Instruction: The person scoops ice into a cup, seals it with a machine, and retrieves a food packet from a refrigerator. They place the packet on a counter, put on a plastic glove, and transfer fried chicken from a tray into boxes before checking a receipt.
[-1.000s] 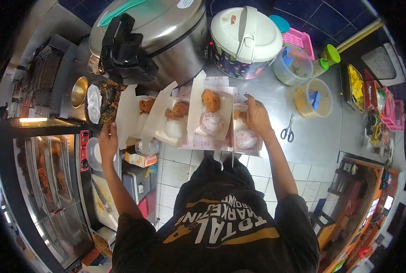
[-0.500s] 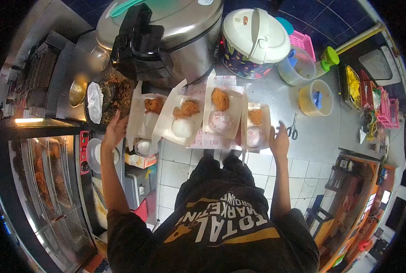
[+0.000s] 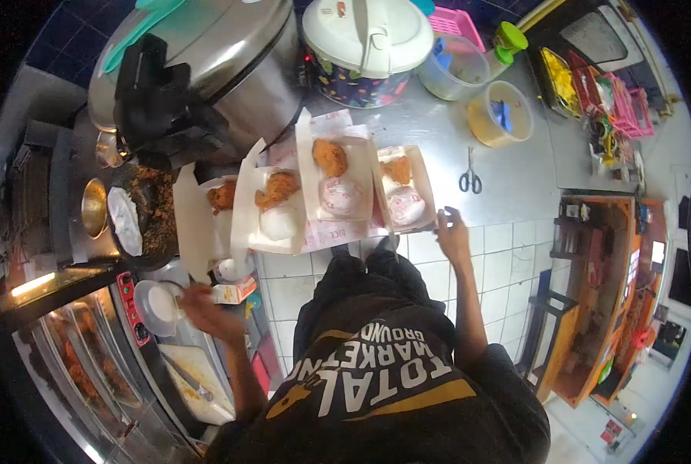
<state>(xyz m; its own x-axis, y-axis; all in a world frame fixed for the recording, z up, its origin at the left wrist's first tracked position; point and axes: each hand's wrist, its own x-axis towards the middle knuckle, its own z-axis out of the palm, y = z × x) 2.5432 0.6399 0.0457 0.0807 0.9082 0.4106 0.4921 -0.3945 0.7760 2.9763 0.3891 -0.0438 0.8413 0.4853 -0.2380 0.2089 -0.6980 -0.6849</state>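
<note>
Four open paper boxes stand in a row at the counter's front edge. The leftmost box [image 3: 206, 220] and the second box [image 3: 270, 241] hold fried chicken [image 3: 277, 189] and a white rounded portion [image 3: 280, 223]. In the taller third box [image 3: 361, 205], chicken lies behind a red-printed wrapped ball [image 3: 340, 197]. The rightmost box [image 3: 421, 174] holds chicken and another printed ball [image 3: 406, 206]. My right hand [image 3: 454, 238] is open beside its front corner, holding nothing. Lower left, my left hand [image 3: 208, 311] is blurred by motion beside a round white container [image 3: 158, 308]; its grip cannot be made out.
A large steel cooker [image 3: 229, 69] and a patterned rice cooker [image 3: 369, 46] stand behind the boxes. Scissors [image 3: 470, 176] and plastic tubs [image 3: 500, 116] are on the right. A dark mortar [image 3: 156, 201] sits left, above a glass cabinet of fried chicken [image 3: 71, 348].
My left hand has moved down and back from beside the leftmost box toward the white container. My right hand is slightly lower, near the rightmost box. The view has turned and shifted.
</note>
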